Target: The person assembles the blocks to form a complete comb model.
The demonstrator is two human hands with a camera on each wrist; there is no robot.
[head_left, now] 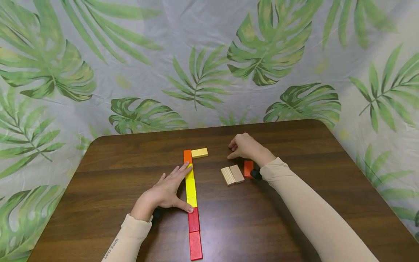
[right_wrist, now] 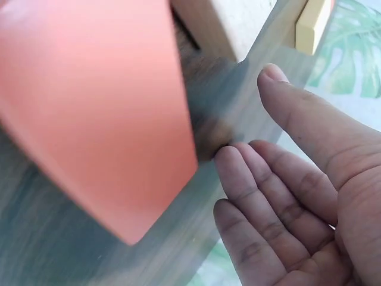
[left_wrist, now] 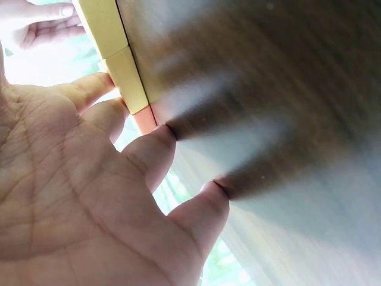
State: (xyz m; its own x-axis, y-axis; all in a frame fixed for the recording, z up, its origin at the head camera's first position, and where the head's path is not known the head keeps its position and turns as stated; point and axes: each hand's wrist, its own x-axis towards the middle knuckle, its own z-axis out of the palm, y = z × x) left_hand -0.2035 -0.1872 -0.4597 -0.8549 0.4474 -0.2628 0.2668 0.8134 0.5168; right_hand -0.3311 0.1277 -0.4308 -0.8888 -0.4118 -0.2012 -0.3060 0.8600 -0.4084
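Note:
A straight row of blocks runs away from me: red blocks (head_left: pixel 194 220) nearest, then yellow blocks (head_left: pixel 191 188), then an orange block (head_left: pixel 187 156). At the far end a pale yellow block (head_left: pixel 199 153) juts out to the right. My left hand (head_left: pixel 167 191) lies spread along the row's left side, thumb by the red-yellow joint; in the left wrist view some fingertips (left_wrist: pixel 161 140) touch the tabletop. Holding nothing, my right hand (head_left: pixel 250 149) hovers with loosely bent fingers beyond a loose orange block (head_left: pixel 248 168), which looms large in the right wrist view.
Two plain wooden blocks (head_left: pixel 237 173) lie side by side between the row and the loose orange block. The dark wooden table (head_left: pixel 108 189) ends at its far edge before a leaf-patterned cloth (head_left: pixel 209 72).

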